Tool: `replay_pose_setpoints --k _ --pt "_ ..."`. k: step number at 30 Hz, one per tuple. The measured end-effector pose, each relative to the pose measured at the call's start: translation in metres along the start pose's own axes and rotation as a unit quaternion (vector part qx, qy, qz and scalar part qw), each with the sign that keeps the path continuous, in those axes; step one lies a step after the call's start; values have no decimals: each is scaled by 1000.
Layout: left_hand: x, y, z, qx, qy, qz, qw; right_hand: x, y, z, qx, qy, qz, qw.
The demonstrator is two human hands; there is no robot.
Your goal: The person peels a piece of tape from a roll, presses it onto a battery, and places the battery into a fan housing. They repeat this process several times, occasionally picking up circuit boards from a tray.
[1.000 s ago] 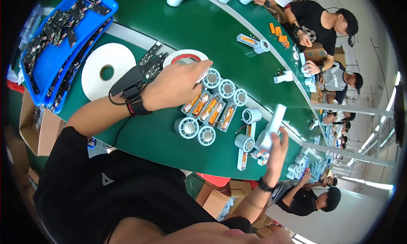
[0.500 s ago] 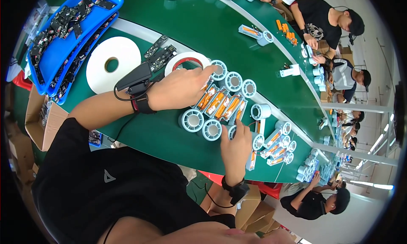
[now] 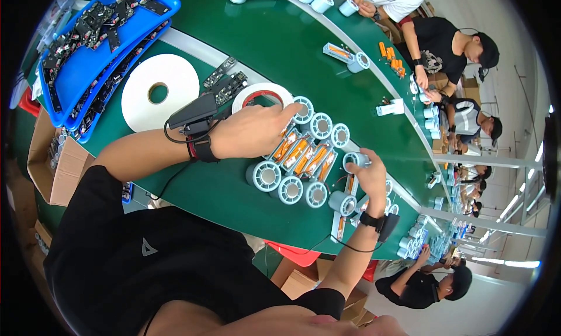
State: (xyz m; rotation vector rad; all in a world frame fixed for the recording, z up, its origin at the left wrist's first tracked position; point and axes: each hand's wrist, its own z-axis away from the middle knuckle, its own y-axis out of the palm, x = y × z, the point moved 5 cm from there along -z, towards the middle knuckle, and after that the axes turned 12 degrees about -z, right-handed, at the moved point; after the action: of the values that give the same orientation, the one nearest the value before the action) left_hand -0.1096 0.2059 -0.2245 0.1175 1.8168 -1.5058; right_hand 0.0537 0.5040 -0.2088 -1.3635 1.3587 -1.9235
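A row of light-blue plastic housings [image 3: 290,190] lies on the green table, round slotted ends alternating on both sides and orange cells showing in the open handles. At the row's left end, my left hand [image 3: 251,131] is closed against the first housing [image 3: 302,109], a fingertip on its round end; its other fingers are partly hidden. My right hand [image 3: 372,178] reaches right of the row. Its thumb and fingers close round the circular end of a separate housing [image 3: 353,159]. Just below that stands another housing's round end [image 3: 343,203].
Left of the row lie a big white tape roll [image 3: 137,96], a smaller roll with a red core [image 3: 242,99] and black circuit boards [image 3: 228,87]. Blue trays [image 3: 76,96] hold more boards. Across the belt [image 3: 280,38], co-workers [image 3: 447,41] handle similar parts.
My right hand has left the right end of the row and moved right, onto the separate housing's round end. My left hand stays at the row's left end. The view has shifted slightly.
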Motion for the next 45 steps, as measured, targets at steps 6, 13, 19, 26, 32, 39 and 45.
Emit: replay_pose_setpoints --k 6,13,19,26,32,39,45 --pt "0 -1 1 -62 33 -14 997 -16 0 -22 -41 123 -443 887" --pt "1 1 -3 -20 21 -27 999 -29 30 -12 19 203 -423 883" --pt "1 3 -6 -15 9 -26 1000 -8 -5 48 11 101 -205 974" --pt "4 4 -4 -12 0 -4 1000 20 -9 89 116 204 -26 972" --pt "4 5 -2 -86 42 -7 995 62 -19 102 -61 -28 -27 997" --pt "4 0 -3 -80 39 -3 996 61 26 146 35 -190 -73 978" --pt "2 4 -6 -65 36 -7 997 17 38 159 -220 117 -135 959"
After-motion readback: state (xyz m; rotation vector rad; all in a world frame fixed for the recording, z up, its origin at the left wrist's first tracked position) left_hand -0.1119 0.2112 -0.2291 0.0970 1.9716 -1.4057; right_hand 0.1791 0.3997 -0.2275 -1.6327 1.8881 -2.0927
